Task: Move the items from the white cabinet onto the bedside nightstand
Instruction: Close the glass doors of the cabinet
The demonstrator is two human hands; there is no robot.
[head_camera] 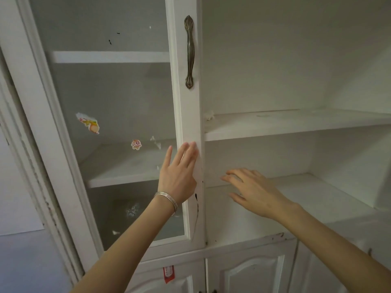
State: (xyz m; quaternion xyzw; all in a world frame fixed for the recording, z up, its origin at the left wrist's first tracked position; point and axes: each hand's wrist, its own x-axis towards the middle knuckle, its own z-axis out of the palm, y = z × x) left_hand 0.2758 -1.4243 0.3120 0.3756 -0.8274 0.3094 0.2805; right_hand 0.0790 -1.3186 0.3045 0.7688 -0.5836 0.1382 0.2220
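White wood is all around: the white cabinet point(31, 102) fills the view, with a glass door point(188, 115) on the left side and an open part on the right; the left hand point(177, 172) is flat on the white edge strip of that door, its fingers point(191, 150) straight and touching the wood, holding nothing; thin silver bracelets point(168, 199) sit on that wrist; the right hand point(254, 191) reaches into the open part, just above the low shelf point(328, 193), fingers spread wide and holding nothing; I cannot tell if it touches the shelf.

No item to carry shows on the low shelf or on the upper shelf point(296, 125); behind the glass, low down, there is a pale blurry spot point(131, 210), and I cannot tell if it is a thing or just a shine; the nightstand is not in view.

If an item is in there, it lies to the left of both hands and behind the glass, so the left hand is nearer; the bronze handle point(189, 51) is straight up from the left hand and stands tall, up and down, so I think that hand would need to go up and pull; two stickers point(88, 123) are on the glass.
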